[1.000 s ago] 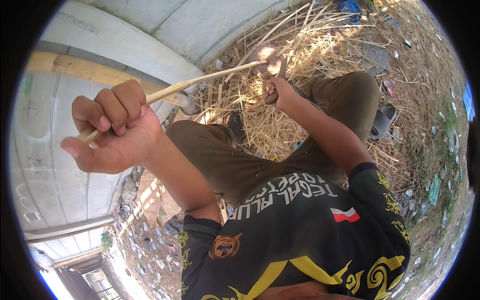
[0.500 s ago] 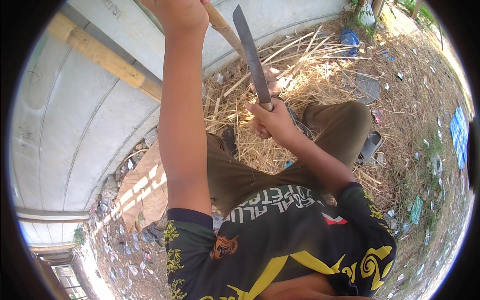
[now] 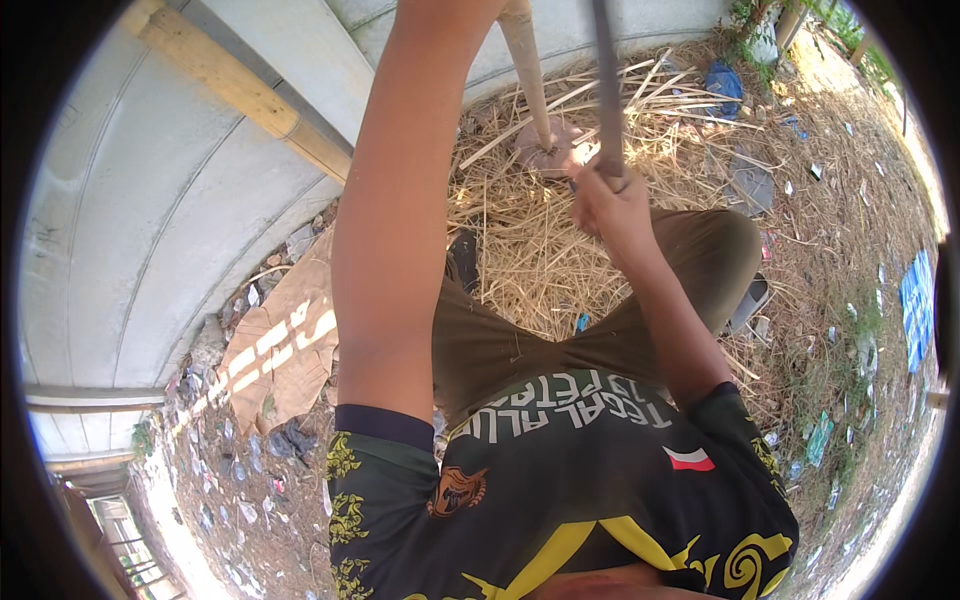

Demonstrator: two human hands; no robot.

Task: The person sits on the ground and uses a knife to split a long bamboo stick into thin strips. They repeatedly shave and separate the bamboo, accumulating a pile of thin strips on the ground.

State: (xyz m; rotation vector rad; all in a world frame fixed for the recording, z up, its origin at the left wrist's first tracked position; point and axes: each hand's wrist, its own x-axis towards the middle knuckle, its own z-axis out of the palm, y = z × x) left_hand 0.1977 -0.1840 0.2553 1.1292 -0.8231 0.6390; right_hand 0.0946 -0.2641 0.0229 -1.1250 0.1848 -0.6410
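My right hand is closed round the handle of a machete. Its long dark blade points up, slightly blurred. At the top edge shows a sliver of my left hand, its fingers cut off by the frame. It meets a pale bamboo pole, which appears to be in its grip. The pole's lower end rests on a pinkish-brown block on the ground, just left of the machete. My legs are spread on either side of scattered straw-like strips.
A grey panelled wall with a bamboo rail stands at the left. Brown cardboard lies beside it. A dark sandal is past my right knee. Blue plastic and a blue-white sheet lie on the littered ground.
The machete has moved right and farther away, its blade now more upright. My left arm and the bamboo pole have shifted right, and the pole's lower end now shows on the block.
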